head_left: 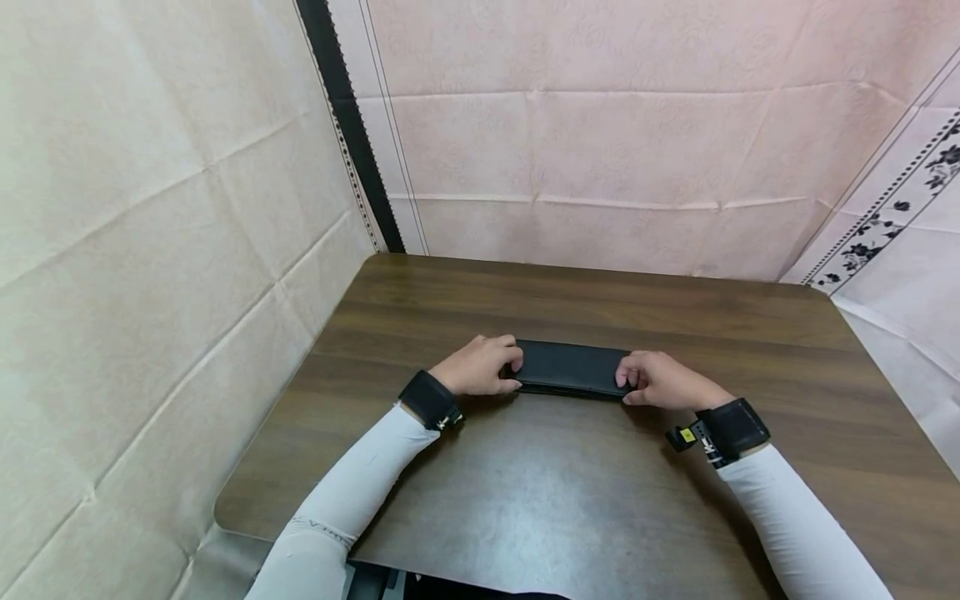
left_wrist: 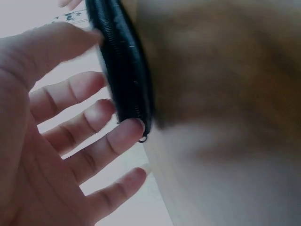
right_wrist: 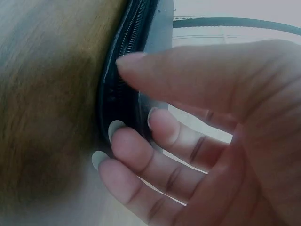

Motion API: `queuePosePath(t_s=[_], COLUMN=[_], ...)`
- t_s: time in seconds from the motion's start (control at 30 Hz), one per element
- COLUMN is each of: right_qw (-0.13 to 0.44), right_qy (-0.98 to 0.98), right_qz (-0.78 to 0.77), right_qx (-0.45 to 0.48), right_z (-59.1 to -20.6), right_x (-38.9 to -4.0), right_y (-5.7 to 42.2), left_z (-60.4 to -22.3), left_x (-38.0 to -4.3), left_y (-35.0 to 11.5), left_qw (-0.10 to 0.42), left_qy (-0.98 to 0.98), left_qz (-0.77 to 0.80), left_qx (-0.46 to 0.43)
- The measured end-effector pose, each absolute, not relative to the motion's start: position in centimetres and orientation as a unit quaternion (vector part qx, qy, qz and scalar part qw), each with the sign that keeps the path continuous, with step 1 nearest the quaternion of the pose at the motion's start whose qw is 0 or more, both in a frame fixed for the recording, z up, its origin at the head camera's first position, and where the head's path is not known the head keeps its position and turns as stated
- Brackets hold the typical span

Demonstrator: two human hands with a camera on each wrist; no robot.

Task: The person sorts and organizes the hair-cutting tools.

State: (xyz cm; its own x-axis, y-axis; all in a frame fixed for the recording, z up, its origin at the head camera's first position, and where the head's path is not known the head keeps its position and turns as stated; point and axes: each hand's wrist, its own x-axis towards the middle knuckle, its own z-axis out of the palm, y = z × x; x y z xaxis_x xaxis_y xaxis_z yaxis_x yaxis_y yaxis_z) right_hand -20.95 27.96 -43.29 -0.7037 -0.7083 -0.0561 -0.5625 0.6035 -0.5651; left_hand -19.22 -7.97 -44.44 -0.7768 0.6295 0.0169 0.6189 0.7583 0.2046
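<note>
A long black zip wallet (head_left: 572, 367) lies flat on the wooden table (head_left: 570, 483), its length running left to right. At its left end my left hand (head_left: 482, 367) grips it with curled fingers, thumb low by the front edge. My right hand (head_left: 660, 380) holds the opposite end, fingertips on the top and corner. In the left wrist view the thumb meets the zip side of the wallet (left_wrist: 123, 61), and a small metal ring shows near one fingertip. The right wrist view has my thumb on the zip teeth, with the other fingers bent around the end.
Pale patterned cloth (head_left: 600, 150) hangs behind the table, and another sheet (head_left: 150, 275) hangs along its left side. Black cuffs with small cameras sit on both wrists (head_left: 731, 431). Something dark shows below the table's front edge.
</note>
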Motion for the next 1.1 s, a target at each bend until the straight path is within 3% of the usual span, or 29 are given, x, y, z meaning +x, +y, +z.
queuePosePath(t_s=[0.23,0.47,1.1], right_qw=[0.116,0.094,0.008], right_qy=[0.892,0.900,0.923], right_qz=[-0.248,-0.225,-0.246], right_qx=[-0.359,-0.360,-0.295], right_z=[-43.3,-43.7,-44.7], right_x=[-20.7,-20.4,-22.8], right_y=[27.3,26.7,25.9], left_z=[-44.9,-45.0,-41.5], left_x=[-21.5,-22.6,-18.8], left_y=[-7.3,-6.9,-4.9], left_qw=[0.023,0.090,0.184], left_qy=[0.938,0.935,0.936], left_qz=[0.150,0.184,0.107], left_qx=[0.313,0.290,0.279])
